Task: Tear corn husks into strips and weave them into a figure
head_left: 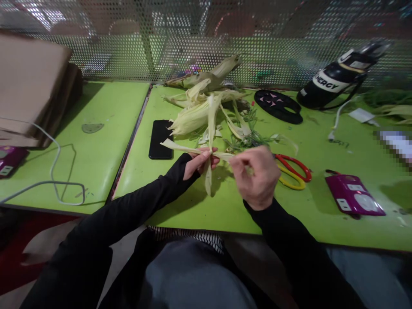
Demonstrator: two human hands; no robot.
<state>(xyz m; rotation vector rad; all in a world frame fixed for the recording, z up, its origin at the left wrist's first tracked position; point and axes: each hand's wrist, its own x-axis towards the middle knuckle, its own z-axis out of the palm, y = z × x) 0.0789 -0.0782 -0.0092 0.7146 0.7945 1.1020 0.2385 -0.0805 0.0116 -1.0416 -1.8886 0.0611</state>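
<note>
Pale corn husk strips (pixel 211 122) cross one another in front of me, with ends pointing up, down, left and right. My left hand (pixel 201 162) pinches them where they cross, just above the table. My right hand (pixel 256 176), slightly blurred, is curled closed around the end of the strip that runs to the right. Beyond my hands lies a heap of corn husks (pixel 193 116), with green stringy plant bits (pixel 251 133) at its right side. Scissors (pixel 298 171) with red and yellow handles rest right of my right hand, their blades hidden.
A black phone (pixel 161 139) lies left of the husks. A black bottle (pixel 334 79) leans at the back right near a black palette-shaped piece (pixel 278 106). A purple power strip (pixel 354 194) sits at right; cardboard (pixel 28 81) stands far left. A perforated metal screen (pixel 122 47) closes off the back.
</note>
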